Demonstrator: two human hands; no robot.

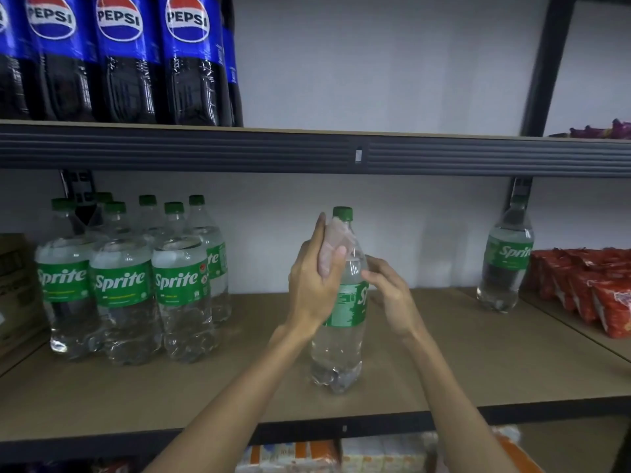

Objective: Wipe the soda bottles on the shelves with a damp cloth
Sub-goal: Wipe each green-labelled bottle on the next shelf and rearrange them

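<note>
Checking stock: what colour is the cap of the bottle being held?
The cap is green, clearest in head view.

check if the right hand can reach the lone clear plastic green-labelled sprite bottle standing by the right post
Probably yes. Only bare brown shelf board lies between the right hand and that lone Sprite bottle, but the hand holds the middle Sprite bottle and must let go first.
</note>
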